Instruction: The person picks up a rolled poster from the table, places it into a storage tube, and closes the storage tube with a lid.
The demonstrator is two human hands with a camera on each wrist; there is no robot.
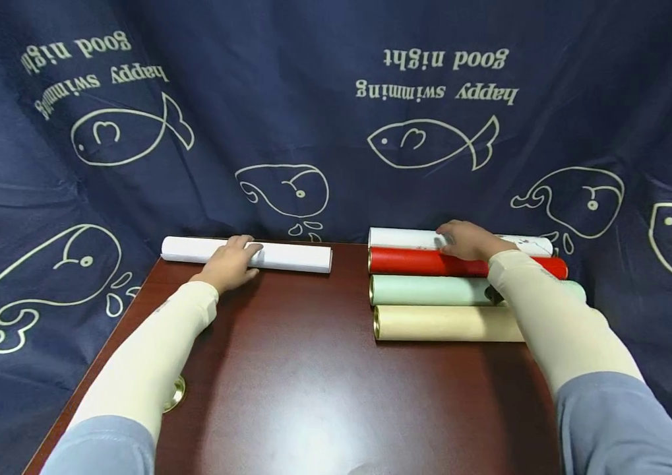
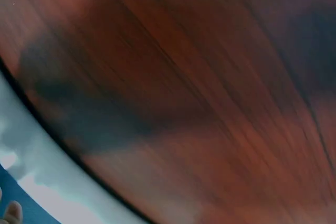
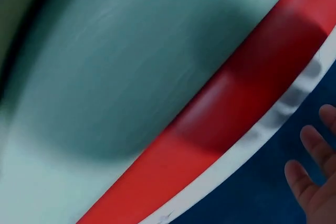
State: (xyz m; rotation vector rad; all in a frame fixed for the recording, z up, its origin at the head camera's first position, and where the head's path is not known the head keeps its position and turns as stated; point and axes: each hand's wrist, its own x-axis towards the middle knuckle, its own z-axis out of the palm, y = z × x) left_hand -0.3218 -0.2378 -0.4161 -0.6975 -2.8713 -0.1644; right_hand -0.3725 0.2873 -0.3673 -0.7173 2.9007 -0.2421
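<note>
My left hand (image 1: pixel 230 264) lies over the middle of a white paper roll (image 1: pixel 294 256) at the table's far left edge, fingers loosely extended. The left wrist view catches only a fingertip (image 2: pixel 13 212) past the roll. At the right, my right hand (image 1: pixel 467 240) is over a white tube (image 1: pixel 403 238) with a faint dark pattern, the farthest in a row. Its fingers (image 3: pixel 315 148) look nearly straight in the right wrist view. Nearer in the row lie a red tube (image 1: pixel 413 261), a mint green tube (image 1: pixel 425 290) and a beige tube (image 1: pixel 448 323).
A round gold lid (image 1: pixel 177 394) lies on the dark red wooden table (image 1: pixel 312 356), partly hidden by the left sleeve. Gold rims show at the tubes' left ends. A navy curtain (image 1: pixel 288 86) with whale and fish drawings hangs right behind the table.
</note>
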